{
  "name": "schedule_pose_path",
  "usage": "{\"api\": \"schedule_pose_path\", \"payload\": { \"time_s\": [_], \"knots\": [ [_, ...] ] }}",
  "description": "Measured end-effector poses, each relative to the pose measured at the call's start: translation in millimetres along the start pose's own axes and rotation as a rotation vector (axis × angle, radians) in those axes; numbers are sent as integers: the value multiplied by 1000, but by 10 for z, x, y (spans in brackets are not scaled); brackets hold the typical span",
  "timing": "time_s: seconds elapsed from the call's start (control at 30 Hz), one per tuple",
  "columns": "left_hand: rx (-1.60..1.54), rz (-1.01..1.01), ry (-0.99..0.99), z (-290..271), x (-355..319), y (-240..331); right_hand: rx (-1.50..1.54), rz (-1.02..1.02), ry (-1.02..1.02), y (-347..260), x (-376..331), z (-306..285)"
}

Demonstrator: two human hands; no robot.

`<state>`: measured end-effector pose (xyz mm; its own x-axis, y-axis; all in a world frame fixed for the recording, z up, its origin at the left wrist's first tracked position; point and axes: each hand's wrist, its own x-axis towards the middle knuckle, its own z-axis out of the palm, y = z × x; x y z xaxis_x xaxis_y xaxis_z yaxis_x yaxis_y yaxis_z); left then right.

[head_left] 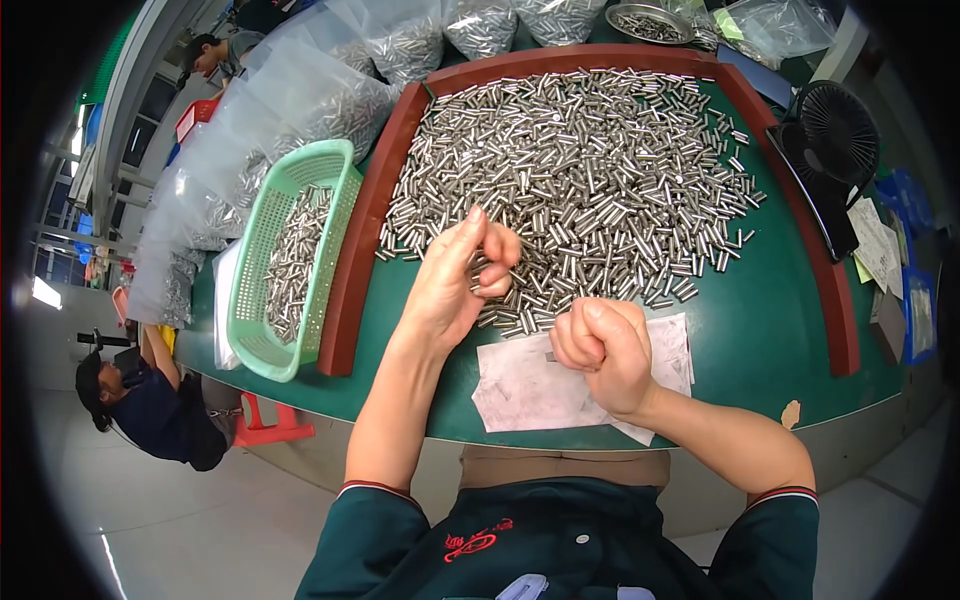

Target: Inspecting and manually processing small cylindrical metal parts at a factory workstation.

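Note:
A wide heap of short, shiny metal pins [580, 160] spreads over the green tabletop [760, 340]. My left hand [465, 270] is raised over the heap's near edge, thumb upward and fingers curled in; whatever they hold, if anything, is hidden. Above a smudged pale paper sheet [530, 395], my right hand [607, 350] is closed in a fist. A small grey piece [550, 356] shows by its fingers; I cannot tell whether it is gripped or lies on the paper.
A dark red wooden frame [357, 270] borders the heap on three sides. Left of it stands a green plastic basket [250, 275] of pins. Clear bags [405, 45] of pins line the back and left. A black fan [835, 130] stands at right. Two people are at the left.

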<state>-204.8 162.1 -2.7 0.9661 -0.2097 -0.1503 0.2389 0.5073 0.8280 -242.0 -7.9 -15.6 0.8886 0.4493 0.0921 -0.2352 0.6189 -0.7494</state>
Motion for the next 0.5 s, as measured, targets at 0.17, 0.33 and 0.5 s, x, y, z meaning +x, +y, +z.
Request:
{"api": "schedule_pose_path", "payload": {
  "time_s": [0.17,0.33,0.5],
  "knots": [
    [1138,413,269,133,78,-70,-24,7,11,-7,2,9],
    [1461,685,143,166,180,-175,35,8,5,5,-6,4],
    [1490,775,108,132,218,-201,-4,4,5,5,-8,-9]
  ]
}}
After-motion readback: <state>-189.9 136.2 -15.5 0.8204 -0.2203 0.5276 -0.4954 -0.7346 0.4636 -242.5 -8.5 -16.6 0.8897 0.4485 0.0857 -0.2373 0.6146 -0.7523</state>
